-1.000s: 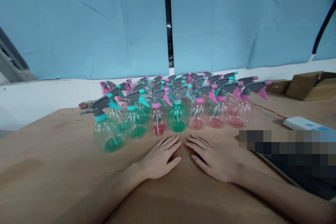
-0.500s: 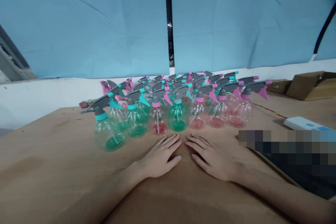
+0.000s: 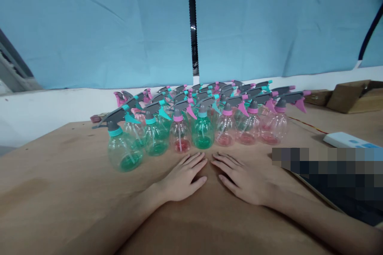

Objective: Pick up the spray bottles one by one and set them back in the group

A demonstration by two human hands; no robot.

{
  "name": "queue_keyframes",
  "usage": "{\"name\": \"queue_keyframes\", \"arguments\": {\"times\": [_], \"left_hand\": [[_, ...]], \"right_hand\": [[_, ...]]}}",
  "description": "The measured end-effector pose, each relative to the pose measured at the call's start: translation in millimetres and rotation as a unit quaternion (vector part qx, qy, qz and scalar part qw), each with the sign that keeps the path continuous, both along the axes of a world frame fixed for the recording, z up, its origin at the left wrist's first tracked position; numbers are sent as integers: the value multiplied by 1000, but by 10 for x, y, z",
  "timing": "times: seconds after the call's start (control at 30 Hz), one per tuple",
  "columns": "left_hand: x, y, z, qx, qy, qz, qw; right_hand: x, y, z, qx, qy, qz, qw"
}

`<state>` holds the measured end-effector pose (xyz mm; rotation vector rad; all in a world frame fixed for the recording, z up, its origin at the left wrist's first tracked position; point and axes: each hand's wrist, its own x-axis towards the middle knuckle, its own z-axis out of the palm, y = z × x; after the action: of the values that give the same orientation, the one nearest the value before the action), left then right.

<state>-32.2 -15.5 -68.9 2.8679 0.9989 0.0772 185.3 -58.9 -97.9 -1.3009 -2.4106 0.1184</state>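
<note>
My left hand [image 3: 182, 177] and my right hand [image 3: 242, 177] lie flat on the brown wooden table [image 3: 60, 183], palms down, fingers stretched out, fingertips almost meeting. Neither holds anything. Just beyond the fingertips stand several small clear spray bottles with grey triggers, in rows. A green-tinted bottle with a teal collar [image 3: 202, 132] is nearest both hands. Left of it is a pink-tinted bottle [image 3: 179, 135], and at the front left a bigger-looking green bottle [image 3: 123, 147].
A white flat device [image 3: 347, 140] lies at the right, beside a blurred dark patch. Cardboard boxes [image 3: 356, 96] sit at the far right. A blue cloth backdrop [image 3: 104, 28] with a black strip hangs behind a white ledge.
</note>
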Motion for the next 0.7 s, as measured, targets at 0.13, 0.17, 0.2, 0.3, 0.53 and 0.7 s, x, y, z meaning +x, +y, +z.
{"name": "queue_keyframes", "arguments": {"times": [0.13,0.17,0.2,0.3,0.53,0.7], "left_hand": [[-1,20,-18,-1,-11,-3,1000],[-2,23,-21,0,-12,-3,1000],[-3,24,-23,1,-11,-3,1000],[-2,16,-15,2,-9,-2,1000],[-3,24,-14,19,-2,-9,1000],[11,-98,27,143,-36,-51,988]], "right_hand": [[-2,0,13,-8,-8,-2,1000],[-3,-1,17,-9,-8,-3,1000],[-4,-3,21,-9,-8,-3,1000],[-5,-8,25,-7,-5,-3,1000],[-6,0,24,-3,-13,-1,1000],[-17,-7,36,-1,-13,-2,1000]]}}
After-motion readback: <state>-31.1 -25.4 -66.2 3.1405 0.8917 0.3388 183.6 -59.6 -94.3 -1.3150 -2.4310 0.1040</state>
